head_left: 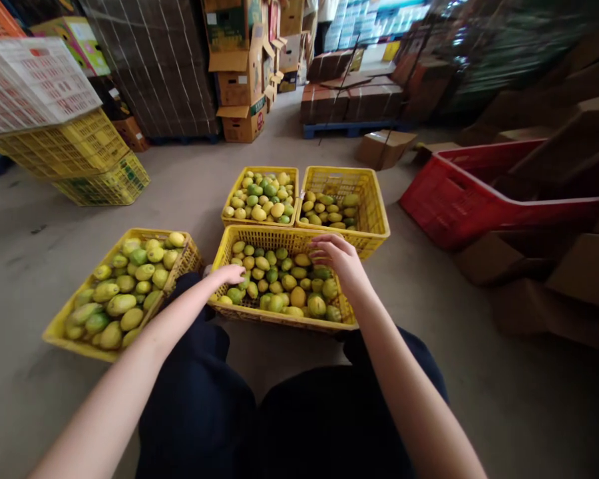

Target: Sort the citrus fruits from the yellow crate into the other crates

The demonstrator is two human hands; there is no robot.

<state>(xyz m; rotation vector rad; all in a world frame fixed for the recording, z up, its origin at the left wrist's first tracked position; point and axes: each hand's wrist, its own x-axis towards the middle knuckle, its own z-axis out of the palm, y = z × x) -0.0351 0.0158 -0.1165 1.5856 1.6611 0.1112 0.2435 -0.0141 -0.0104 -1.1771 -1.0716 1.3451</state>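
A yellow plastic crate (pixel 219 247) stands on the floor between my knees, holding many yellow and green lemons (pixel 274 287). My left hand (pixel 232 273) reaches in over its left side, fingers curled together among the lemons; what they hold, if anything, is hidden. Above the lemons on the right side, my right hand (pixel 340 261) hangs with bent fingers apart and nothing visible in them. Behind are a smaller crate of yellow and green lemons (pixel 262 198) and a partly filled yellow crate (pixel 372 206). Larger lemons fill another yellow crate (pixel 60 339) beside my left leg.
Stacked yellow and white crates (pixel 74 143) stand at the far left. On the right, a red crate (pixel 444 199) holds cardboard, with loose cardboard boxes (pixel 524 266) around it. Strapped cartons on a blue pallet (pixel 349 130) and stacked boxes (pixel 239 86) stand behind.
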